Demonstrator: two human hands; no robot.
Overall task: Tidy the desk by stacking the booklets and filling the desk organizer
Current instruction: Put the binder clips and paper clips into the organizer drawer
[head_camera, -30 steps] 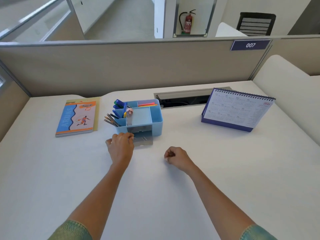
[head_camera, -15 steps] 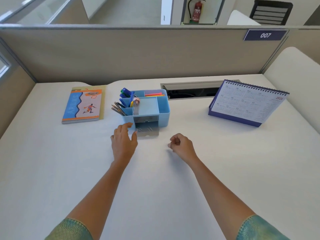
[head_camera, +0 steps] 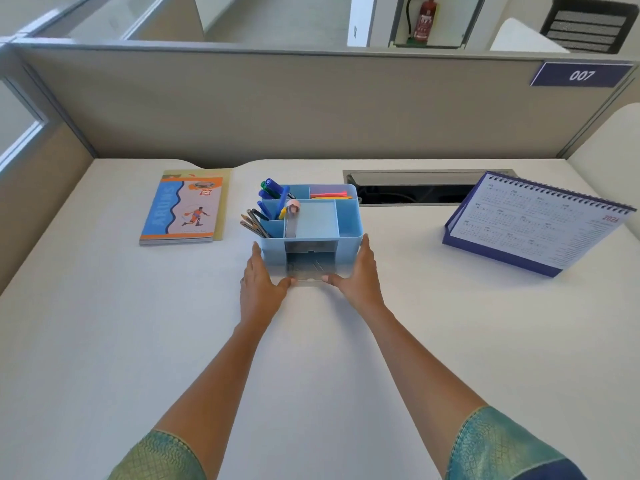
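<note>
Light blue organizer (head_camera: 348, 233), orange-and-blue booklet (head_camera: 183, 211), navy calendar (head_camera: 533, 223), white desk (head_camera: 104, 341)

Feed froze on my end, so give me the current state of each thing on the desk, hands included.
desk organizer: upright, compartments filled
clear drawer: pulled partly out
booklets: stacked flat, left of organizer
desk calendar: standing open, right
left hand: open, thumb on drawer front
right hand: open, thumb on drawer front

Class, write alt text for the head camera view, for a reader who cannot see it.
Two bare hands, left hand and right hand, flank a blue desk organizer on a white desk, thumbs on its clear drawer. Stacked booklets lie to its left, a desk calendar stands right.
</note>
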